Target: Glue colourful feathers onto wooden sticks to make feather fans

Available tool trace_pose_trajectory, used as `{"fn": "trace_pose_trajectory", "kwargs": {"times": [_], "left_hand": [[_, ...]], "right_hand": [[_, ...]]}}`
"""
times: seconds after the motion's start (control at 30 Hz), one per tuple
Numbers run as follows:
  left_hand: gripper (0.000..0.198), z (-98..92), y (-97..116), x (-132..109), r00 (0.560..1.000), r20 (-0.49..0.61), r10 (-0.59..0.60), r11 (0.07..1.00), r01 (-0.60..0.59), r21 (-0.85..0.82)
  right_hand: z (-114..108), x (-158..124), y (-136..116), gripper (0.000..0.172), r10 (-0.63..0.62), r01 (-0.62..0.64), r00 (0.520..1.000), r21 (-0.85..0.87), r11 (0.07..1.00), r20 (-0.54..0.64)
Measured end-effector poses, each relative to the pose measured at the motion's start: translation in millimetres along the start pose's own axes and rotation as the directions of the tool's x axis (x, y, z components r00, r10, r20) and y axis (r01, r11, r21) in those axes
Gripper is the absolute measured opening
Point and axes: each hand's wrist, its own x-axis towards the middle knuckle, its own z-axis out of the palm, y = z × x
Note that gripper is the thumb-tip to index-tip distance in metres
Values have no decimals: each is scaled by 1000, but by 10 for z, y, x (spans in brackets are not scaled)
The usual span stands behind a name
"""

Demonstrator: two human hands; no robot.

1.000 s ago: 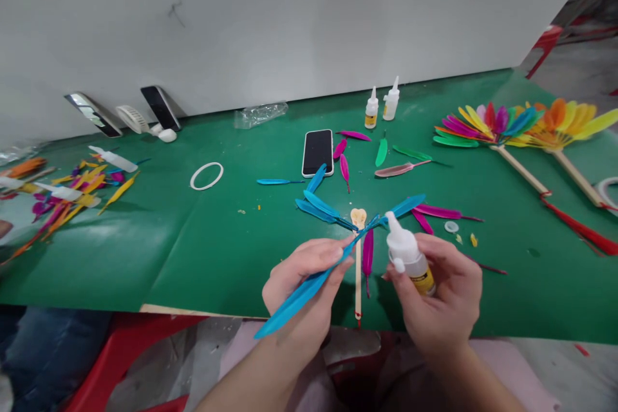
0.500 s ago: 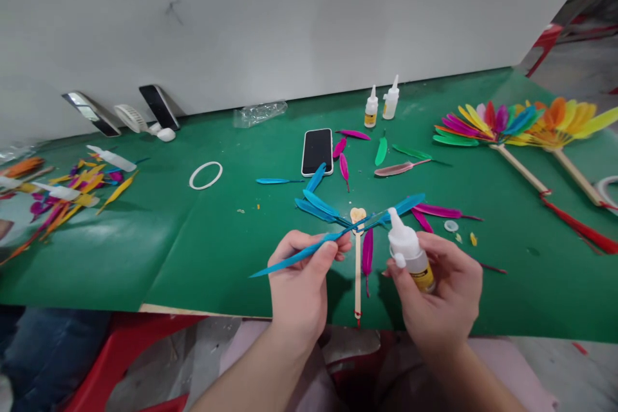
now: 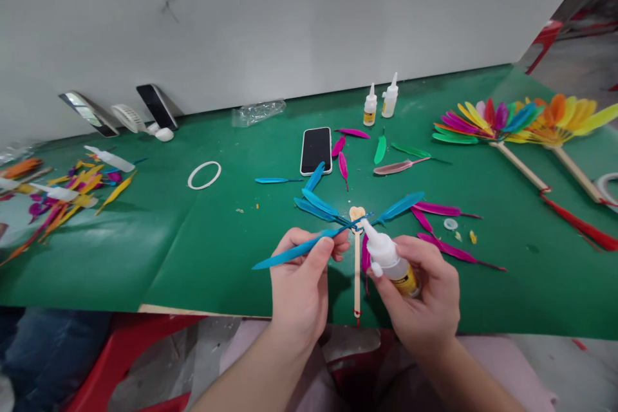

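Observation:
A blue feather (image 3: pixel 294 253) is pinched between the thumb and fingers of my left hand (image 3: pixel 304 277), its quill pointing right. My right hand (image 3: pixel 427 296) grips a white glue bottle (image 3: pixel 393 264) with a yellow label, tilted so that its nozzle is at the feather's quill. Below and behind them lies a wooden fan handle (image 3: pixel 357 270) with a heart-shaped head (image 3: pixel 357 212) and a red cord at its lower end. Blue feathers (image 3: pixel 398 206) fan out on both sides of that head. A magenta feather (image 3: pixel 365 254) beside the handle is partly hidden by the bottle.
A phone (image 3: pixel 316 151) lies beyond my hands, among loose feathers. Two more glue bottles (image 3: pixel 369 106) stand near the wall. Feather fans (image 3: pixel 521 167) lie on the right. At left are a white ring (image 3: pixel 205 175), a feather pile (image 3: pixel 82 183) and a small fan (image 3: pixel 128 117).
My right hand has moved left with the glue bottle, bringing its nozzle from the feather's far right end to nearer my left hand. The left hand keeps its hold, almost still.

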Motion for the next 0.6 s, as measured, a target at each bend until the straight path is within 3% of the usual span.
{"fn": "trace_pose_trajectory", "kwargs": {"times": [0.13, 0.3, 0.43, 0.6], "left_hand": [[18, 0, -23, 5, 1000, 24, 5, 1000, -4, -26], [17, 10, -34, 15, 1000, 30, 9, 999, -8, -51], [18, 11, -31, 11, 1000, 21, -3, 998, 5, -61], [20, 21, -31, 11, 1000, -7, -11, 999, 10, -49]], "right_hand": [[7, -15, 13, 44, 58, -58, 998, -3, 998, -33], [11, -21, 13, 45, 9, -10, 999, 43, 999, 34], [0, -16, 11, 44, 70, -70, 997, -2, 998, -37], [1, -14, 19, 44, -6, 4, 999, 42, 999, 51]]}}
